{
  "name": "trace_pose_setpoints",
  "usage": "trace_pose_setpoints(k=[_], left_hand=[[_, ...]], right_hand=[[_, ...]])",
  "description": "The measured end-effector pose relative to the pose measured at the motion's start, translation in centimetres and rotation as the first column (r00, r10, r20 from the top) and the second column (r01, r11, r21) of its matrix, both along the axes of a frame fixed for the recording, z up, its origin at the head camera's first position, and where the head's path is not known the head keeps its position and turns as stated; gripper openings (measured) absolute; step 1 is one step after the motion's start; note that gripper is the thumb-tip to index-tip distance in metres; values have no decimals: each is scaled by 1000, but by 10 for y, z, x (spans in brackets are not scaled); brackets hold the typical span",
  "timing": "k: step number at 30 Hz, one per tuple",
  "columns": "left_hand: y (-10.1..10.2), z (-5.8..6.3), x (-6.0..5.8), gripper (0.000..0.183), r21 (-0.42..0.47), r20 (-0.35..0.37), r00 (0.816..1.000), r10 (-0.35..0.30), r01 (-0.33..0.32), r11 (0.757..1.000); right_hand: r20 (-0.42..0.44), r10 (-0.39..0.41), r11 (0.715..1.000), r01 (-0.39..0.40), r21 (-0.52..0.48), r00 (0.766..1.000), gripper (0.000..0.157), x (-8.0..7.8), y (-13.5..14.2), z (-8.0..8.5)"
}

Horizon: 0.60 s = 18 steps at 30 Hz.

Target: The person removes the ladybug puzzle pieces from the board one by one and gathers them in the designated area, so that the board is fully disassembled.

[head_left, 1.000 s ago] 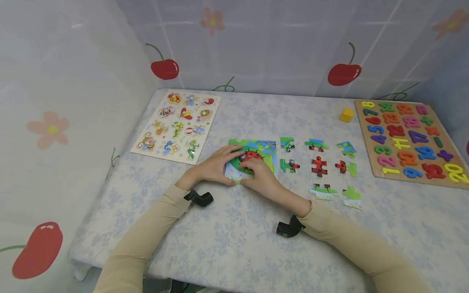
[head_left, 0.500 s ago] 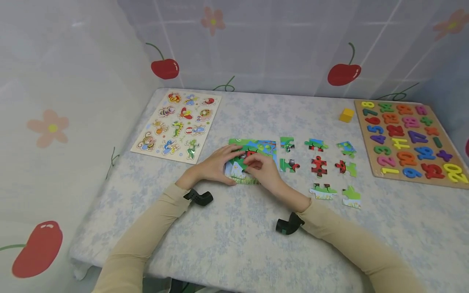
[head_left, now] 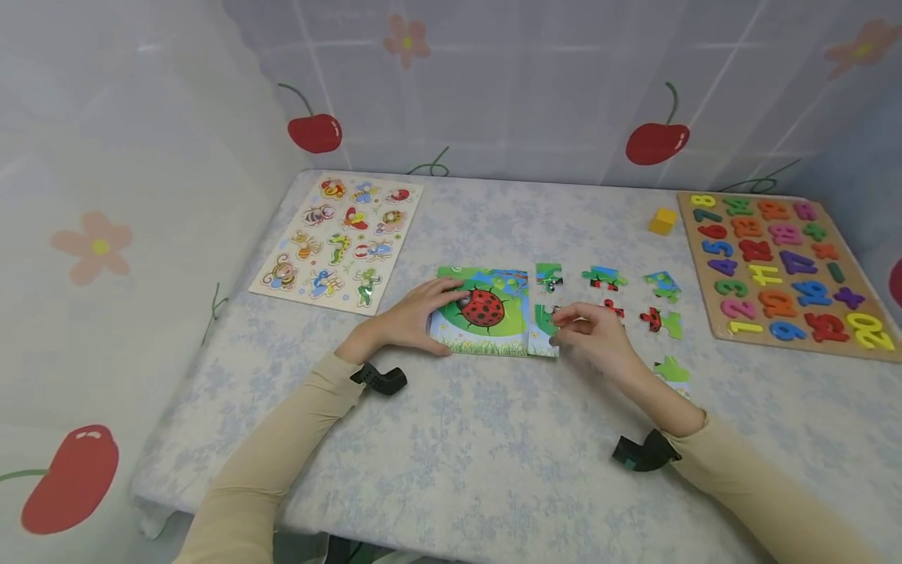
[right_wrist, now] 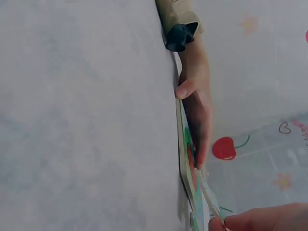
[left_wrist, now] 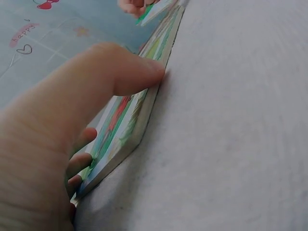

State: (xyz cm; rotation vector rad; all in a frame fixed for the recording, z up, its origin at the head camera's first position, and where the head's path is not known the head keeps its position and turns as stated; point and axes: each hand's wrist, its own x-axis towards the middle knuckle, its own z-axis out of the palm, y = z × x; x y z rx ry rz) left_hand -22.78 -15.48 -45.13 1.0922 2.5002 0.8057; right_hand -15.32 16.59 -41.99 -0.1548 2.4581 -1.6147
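On the left end of the ladybug jigsaw board (head_left: 486, 347) rests my left hand (head_left: 411, 316), thumb at its near edge and fingers spread toward its far side. In the left wrist view the thumb lies across the rim. My right hand (head_left: 599, 337) pinches a pale blue and white jigsaw piece (head_left: 541, 343) with some green on it, just right of the board. The right wrist view shows this held piece (right_wrist: 211, 196) tilted, between thumb and finger. It overlaps a green jigsaw piece (head_left: 543, 316) in the head view. My right hand partly hides other pieces.
Several loose jigsaw pieces (head_left: 662, 323) lie in rows right of the board. A peg board with bug pictures (head_left: 296, 299) is at the far left. At the right lie a yellow block (head_left: 662, 222) and a wooden number board (head_left: 712, 298).
My right hand has lifted the pale jigsaw piece off the ladybug board and carried it right, uncovering the ladybug picture. My left hand has stayed put.
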Motion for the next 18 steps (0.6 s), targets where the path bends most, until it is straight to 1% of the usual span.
trace_pose_setpoints(k=[4, 8, 12, 18], left_hand=[[-5, 0, 0, 97, 5, 8, 1000, 2, -2, 1000], [-11, 0, -1, 95, 15, 23, 1000, 2, -2, 1000], [-14, -3, -1, 94, 17, 33, 999, 8, -9, 1000], [-17, -3, 1, 94, 20, 70, 997, 12, -14, 1000]], right_hand=[[27, 25, 998, -26, 63, 999, 23, 10, 12, -3], [33, 63, 996, -65, 67, 997, 25, 16, 14, -5], [31, 78, 994, -80, 73, 997, 28, 18, 13, -4], [42, 85, 985, -91, 149, 995, 33, 18, 11, 1]])
